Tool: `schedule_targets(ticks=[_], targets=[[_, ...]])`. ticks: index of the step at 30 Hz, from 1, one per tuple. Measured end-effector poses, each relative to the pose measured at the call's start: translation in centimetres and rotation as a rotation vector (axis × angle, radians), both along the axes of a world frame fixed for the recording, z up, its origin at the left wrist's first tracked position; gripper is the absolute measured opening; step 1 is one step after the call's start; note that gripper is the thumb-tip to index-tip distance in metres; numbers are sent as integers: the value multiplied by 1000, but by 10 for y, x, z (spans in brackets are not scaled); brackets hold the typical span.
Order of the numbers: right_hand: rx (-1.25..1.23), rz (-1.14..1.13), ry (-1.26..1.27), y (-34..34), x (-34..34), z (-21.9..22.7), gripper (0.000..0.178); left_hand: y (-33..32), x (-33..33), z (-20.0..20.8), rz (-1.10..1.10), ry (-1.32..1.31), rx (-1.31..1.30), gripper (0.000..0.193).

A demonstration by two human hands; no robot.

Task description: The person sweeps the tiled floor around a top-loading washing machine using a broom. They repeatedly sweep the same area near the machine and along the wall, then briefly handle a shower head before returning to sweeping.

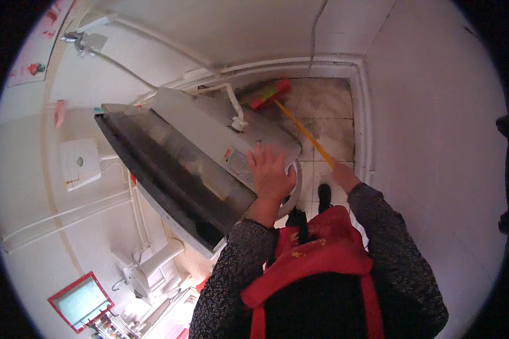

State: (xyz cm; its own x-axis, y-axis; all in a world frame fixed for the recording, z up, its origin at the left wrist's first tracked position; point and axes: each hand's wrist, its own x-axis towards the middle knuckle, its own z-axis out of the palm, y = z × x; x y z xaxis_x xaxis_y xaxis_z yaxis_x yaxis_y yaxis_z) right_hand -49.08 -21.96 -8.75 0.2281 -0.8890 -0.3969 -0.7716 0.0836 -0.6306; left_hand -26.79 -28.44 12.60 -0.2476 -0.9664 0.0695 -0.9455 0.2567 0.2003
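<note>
A red-headed broom [272, 95] with a yellow stick rests on the dirty tiled floor at the far corner. My right hand [344, 176] is closed around the upper part of its stick. My left hand [270, 176] lies flat with fingers spread on the grey top of a large appliance, which looks like a washing machine [201, 133]. Beside my left fingers is a printed label [238, 165]. A white elbow hose [236, 107] joins the machine at its far side, near the broom head. The machine stands at an angle to the walls.
White pipes [288, 61] run along the base of the far wall. A tap [79, 42] with a thin hose is on the wall at the upper left. At lower left are a washbasin [147, 271] and a red-framed mirror [82, 301]. My shoe [324, 196] stands on the tiles.
</note>
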Motion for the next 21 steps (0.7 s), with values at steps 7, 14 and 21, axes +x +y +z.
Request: schedule_targets(ticks=[7, 14, 21], targets=[[172, -2, 142, 49, -33, 18, 27, -1, -2, 2, 12, -12, -19, 42], [-67, 49, 101, -24, 55, -24, 21, 0, -1, -3, 12, -44, -8, 39], [162, -40, 143, 36, -22, 11, 48, 1, -1, -1, 10, -36, -28, 39]])
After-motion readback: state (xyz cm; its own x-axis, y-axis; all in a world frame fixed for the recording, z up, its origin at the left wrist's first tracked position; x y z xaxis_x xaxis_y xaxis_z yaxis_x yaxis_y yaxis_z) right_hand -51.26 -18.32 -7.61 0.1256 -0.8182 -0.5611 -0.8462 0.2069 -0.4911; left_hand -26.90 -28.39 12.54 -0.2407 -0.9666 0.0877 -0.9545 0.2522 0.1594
